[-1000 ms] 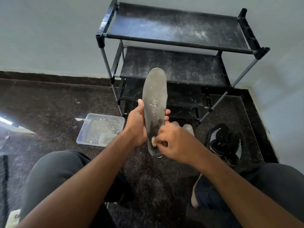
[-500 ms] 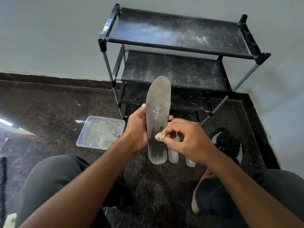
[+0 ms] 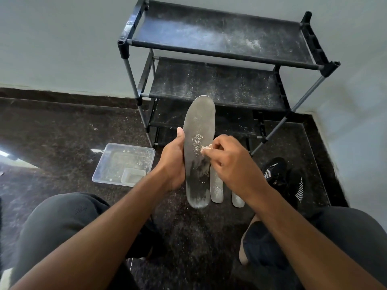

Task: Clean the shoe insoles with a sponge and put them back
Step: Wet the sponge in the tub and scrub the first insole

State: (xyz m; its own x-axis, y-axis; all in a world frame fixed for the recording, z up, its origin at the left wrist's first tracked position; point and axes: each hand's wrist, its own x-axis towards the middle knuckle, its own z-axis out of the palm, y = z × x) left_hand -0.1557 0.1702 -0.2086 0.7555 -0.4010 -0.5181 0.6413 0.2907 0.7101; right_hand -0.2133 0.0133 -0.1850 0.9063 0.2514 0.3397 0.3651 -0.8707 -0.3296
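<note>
your right hand (image 3: 232, 162) pinches a small pale scrap of sponge (image 3: 206, 147) against the right edge of the long grey foam insole (image 3: 199, 143), about mid-length. your left hand (image 3: 173, 162) grips the insole's left edge, thumb up along it. the insole stands near upright in the air, heel down, toe toward the black fabric-shelved shoe rack (image 3: 219, 59). its long axis runs away from you, so strokes likely go up toward the dusty toe. two more grey insoles (image 3: 216, 187) lie on the floor behind it, black striped shoes (image 3: 282, 176) to the right.

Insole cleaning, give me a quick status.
Left hand grips insole upright. Right hand pinches sponge against its middle. Nothing blocking.
</note>
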